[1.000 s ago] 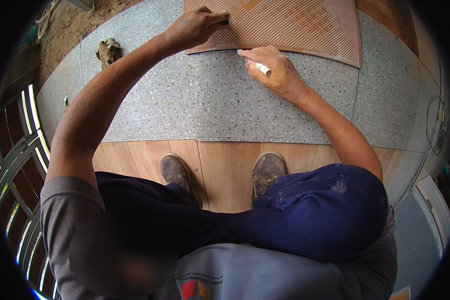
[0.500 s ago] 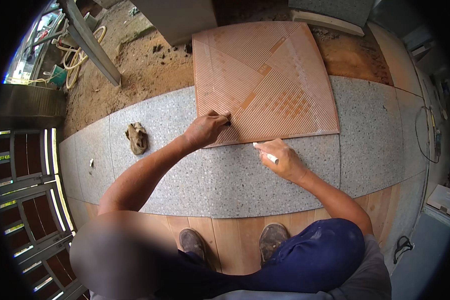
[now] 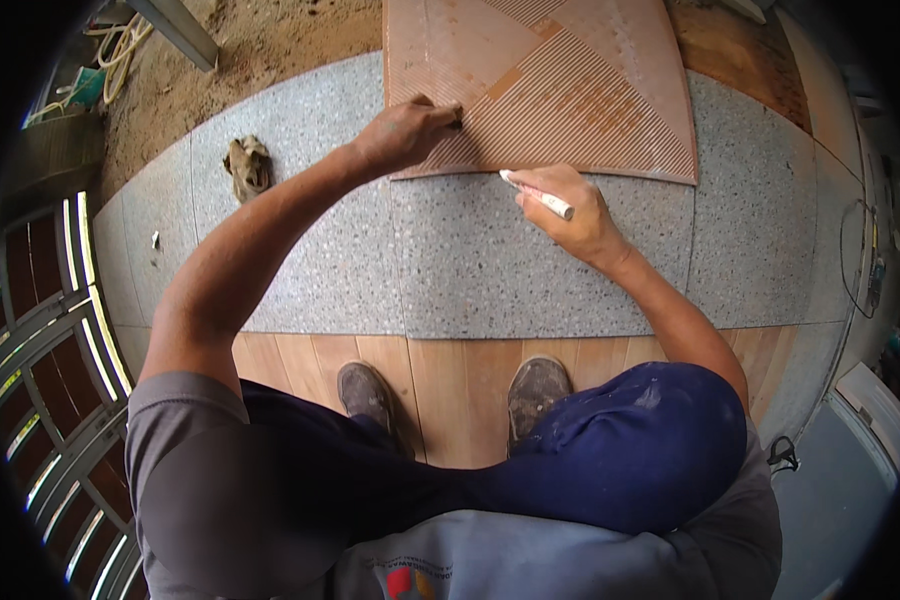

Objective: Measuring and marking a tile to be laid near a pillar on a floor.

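Observation:
A large reddish-brown tile (image 3: 570, 110), ribbed side up, lies on the grey speckled floor tiles (image 3: 540, 270). My left hand (image 3: 410, 135) rests over its near left part, fingers pinched together. Something small and dark shows at those fingertips, too little of it to name. At the near edge of the ribbed tile, my right hand (image 3: 575, 215) is closed round a white marker (image 3: 550, 203). The marker lies slanted in the grip, its white tip end close to that edge.
A crumpled, dirty brown cloth (image 3: 247, 168) lies on the floor tiles at left. Bare soil (image 3: 270, 60) and a metal post (image 3: 177, 32) are beyond. Wood-look flooring (image 3: 470, 400) runs under my shoes. A slatted metal gate (image 3: 55, 340) stands at left, and a dark cable (image 3: 850, 260) hangs at right.
The view has tipped toward me, so the tile and both hands appear higher in the picture. My right hand has turned the marker slightly; my left hand keeps its place over the tile.

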`<state>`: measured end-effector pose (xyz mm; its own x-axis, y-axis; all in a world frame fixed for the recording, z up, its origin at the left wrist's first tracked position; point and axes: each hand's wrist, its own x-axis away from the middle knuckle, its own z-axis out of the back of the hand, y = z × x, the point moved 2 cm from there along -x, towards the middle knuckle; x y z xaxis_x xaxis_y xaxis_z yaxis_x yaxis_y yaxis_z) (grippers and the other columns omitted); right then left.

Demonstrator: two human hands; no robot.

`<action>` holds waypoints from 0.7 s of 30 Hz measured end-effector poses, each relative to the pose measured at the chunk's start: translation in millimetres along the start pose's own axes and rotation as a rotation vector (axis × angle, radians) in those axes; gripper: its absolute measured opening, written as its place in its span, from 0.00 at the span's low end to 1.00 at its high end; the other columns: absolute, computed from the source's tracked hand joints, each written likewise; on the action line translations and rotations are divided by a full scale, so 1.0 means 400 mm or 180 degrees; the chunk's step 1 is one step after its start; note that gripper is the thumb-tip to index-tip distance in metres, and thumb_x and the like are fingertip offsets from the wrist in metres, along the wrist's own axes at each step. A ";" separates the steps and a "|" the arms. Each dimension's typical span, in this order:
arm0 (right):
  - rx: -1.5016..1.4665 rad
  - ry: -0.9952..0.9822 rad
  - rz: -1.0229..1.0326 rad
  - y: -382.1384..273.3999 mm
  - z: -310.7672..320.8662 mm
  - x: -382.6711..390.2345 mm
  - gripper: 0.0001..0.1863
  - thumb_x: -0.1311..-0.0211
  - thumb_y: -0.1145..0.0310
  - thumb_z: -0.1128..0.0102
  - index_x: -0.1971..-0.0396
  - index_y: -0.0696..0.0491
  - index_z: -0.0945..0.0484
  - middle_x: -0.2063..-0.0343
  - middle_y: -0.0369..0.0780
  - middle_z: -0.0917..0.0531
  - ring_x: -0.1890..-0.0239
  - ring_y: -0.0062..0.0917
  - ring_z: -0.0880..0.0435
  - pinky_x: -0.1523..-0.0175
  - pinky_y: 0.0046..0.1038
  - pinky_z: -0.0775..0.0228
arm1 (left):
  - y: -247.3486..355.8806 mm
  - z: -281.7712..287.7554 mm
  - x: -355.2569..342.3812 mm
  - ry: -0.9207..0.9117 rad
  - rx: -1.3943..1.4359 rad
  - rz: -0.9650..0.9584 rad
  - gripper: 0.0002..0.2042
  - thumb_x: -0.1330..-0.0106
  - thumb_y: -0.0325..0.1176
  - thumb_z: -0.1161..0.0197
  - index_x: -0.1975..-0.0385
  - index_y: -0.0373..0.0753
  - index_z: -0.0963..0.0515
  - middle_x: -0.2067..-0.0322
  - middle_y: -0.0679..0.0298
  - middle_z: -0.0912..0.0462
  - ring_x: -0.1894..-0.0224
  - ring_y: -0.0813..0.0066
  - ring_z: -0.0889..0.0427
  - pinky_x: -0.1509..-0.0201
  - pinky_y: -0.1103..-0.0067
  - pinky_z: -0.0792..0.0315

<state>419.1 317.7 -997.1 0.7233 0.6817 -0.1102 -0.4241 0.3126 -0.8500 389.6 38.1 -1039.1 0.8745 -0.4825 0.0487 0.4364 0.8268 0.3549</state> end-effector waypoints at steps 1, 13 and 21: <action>-0.0007 0.0058 0.0229 -0.011 -0.033 -0.016 0.17 0.36 0.66 0.38 0.50 0.56 0.17 0.59 0.44 0.13 0.55 0.36 0.18 0.46 0.37 0.24 | -0.003 -0.003 0.008 0.0019 -0.0091 0.0000 0.18 0.29 0.35 0.40 0.43 0.35 0.22 0.52 0.59 0.13 0.52 0.63 0.15 0.50 0.72 0.16; 0.0071 -0.0837 0.0380 -0.035 -0.319 -0.114 0.18 0.32 0.63 0.41 0.45 0.52 0.19 0.50 0.41 0.16 0.48 0.33 0.21 0.38 0.36 0.28 | -0.003 -0.043 0.033 0.0127 -0.0454 -0.0003 0.20 0.31 0.37 0.39 0.41 0.40 0.23 0.56 0.64 0.12 0.52 0.69 0.16 0.53 0.78 0.15; 0.0343 -0.0474 0.0531 -0.016 -0.350 -0.135 0.16 0.31 0.61 0.41 0.48 0.49 0.17 0.52 0.41 0.15 0.51 0.35 0.17 0.40 0.36 0.24 | -0.002 -0.039 0.030 -0.0103 -0.0475 0.0048 0.19 0.30 0.37 0.40 0.41 0.39 0.23 0.56 0.63 0.12 0.52 0.67 0.15 0.51 0.77 0.15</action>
<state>458.9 186.2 -1057.6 0.5534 0.8173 -0.1605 -0.5925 0.2509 -0.7655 402.9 36.2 -1053.2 0.8749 -0.4769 0.0839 0.4521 0.8666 0.2112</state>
